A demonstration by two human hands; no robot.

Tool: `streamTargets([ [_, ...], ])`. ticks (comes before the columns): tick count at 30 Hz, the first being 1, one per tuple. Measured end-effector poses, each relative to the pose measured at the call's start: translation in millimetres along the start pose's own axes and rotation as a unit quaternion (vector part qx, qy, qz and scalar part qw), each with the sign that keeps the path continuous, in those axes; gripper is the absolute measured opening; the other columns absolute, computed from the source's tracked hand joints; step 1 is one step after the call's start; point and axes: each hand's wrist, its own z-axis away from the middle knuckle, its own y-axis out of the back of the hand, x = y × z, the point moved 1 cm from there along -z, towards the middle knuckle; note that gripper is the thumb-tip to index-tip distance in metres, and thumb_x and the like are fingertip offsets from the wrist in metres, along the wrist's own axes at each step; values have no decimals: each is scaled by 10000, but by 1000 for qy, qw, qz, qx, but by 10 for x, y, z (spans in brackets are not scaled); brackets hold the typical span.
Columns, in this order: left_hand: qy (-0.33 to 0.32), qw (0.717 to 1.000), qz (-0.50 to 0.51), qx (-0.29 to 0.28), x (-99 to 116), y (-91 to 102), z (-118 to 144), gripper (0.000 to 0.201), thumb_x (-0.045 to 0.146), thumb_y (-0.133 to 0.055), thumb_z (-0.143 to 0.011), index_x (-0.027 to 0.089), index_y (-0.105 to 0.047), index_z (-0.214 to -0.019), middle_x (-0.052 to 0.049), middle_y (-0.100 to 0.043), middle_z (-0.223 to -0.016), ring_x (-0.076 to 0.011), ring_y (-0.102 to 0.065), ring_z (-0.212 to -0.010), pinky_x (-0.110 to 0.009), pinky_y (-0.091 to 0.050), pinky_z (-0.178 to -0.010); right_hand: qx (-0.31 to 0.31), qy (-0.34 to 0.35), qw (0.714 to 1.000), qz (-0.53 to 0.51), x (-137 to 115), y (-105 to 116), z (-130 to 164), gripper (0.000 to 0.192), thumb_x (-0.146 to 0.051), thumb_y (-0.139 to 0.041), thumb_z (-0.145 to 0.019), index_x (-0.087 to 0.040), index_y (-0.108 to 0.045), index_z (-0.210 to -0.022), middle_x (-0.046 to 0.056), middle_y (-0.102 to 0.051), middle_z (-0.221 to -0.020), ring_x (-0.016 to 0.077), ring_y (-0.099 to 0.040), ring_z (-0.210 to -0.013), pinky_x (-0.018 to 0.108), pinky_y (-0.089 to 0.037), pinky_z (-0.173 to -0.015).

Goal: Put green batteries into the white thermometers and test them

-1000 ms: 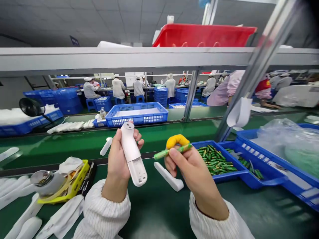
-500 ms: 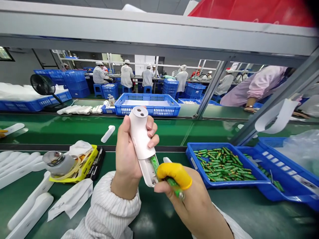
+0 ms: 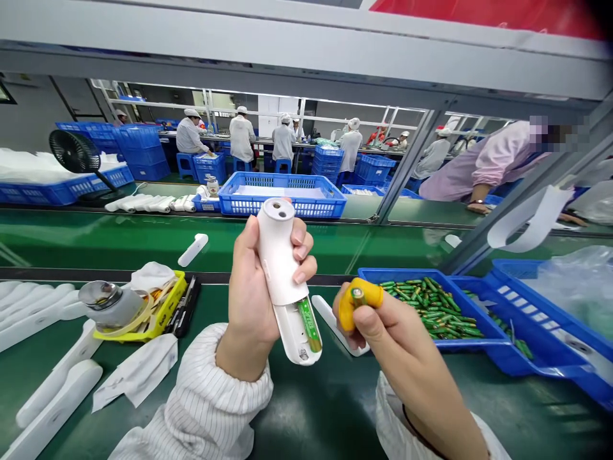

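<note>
Two hands up over the green bench (image 3: 306,409), both busy. Left hand (image 3: 253,294) wrapped tight around a white handheld device (image 3: 282,268), held upright and a bit tilted, sensor end up, open battery bay at the bottom end facing the camera. One green battery (image 3: 309,324) sits inside that bay, along its right side. Right hand (image 3: 383,326) just right of the device's lower end, not touching it, closed in a pinch on a second green battery (image 3: 357,295), end-on to the camera, held between the thumb and a finger wearing a yellow finger cot (image 3: 354,305). A white cover piece (image 3: 335,322) lies on the bench between and behind the two hands. Blue bin (image 3: 460,345) of loose green batteries just right of the right hand. Left of the left hand: yellow tray (image 3: 163,313) with a metal cup (image 3: 108,303) and tools, white device shells (image 3: 43,402) lying flat at far left. Other workers in white sit at benches well behind.
</note>
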Motion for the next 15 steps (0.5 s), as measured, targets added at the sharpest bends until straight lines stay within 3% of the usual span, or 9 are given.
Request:
streamTargets([
  [2,-10,1000,-8,4,11,6,-6,386,335,-221,-1015,151,-546,-919,-12,-444,-704,-66,-453,-569,-81,-404,-421,6,32,999,17,-32,30,-10,330,-472,-550,-959,-193,-613,-794,4,-509,-697,124,-480,-646,239,-388,-582],
  [5,-26,999,-22,14,17,16,-19,370,331,-228,-1010,154,-545,-940,-10,-445,-701,-68,-452,-566,-84,-402,-423,10,82,996,31,-47,32,-28,180,-391,-564,-965,-245,-662,-923,17,-534,-847,140,-523,-772,240,-440,-675],
  [8,-29,999,-32,19,10,19,-32,365,325,-233,-1007,153,-533,-888,-7,-442,-694,-66,-450,-560,-88,-402,-426,32,125,990,50,-47,22,-26,145,-359,-584,-952,-245,-652,-893,22,-474,-938,138,-516,-830,233,-461,-707],
  [11,-29,999,-35,19,-8,21,-43,354,324,-246,-1003,155,-537,-893,-6,-445,-693,-67,-454,-560,-94,-405,-429,48,116,992,33,-40,9,9,66,-308,-588,-957,-270,-641,-941,-2,-493,-867,110,-519,-761,203,-460,-669],
  [15,-36,998,-43,22,-58,16,-41,344,326,-262,-997,153,-542,-898,-8,-456,-694,-71,-460,-561,-102,-408,-428,53,107,993,-1,-2,-63,55,154,-248,-557,-976,-320,-582,-1110,-26,-610,-920,103,-592,-825,193,-489,-738],
])
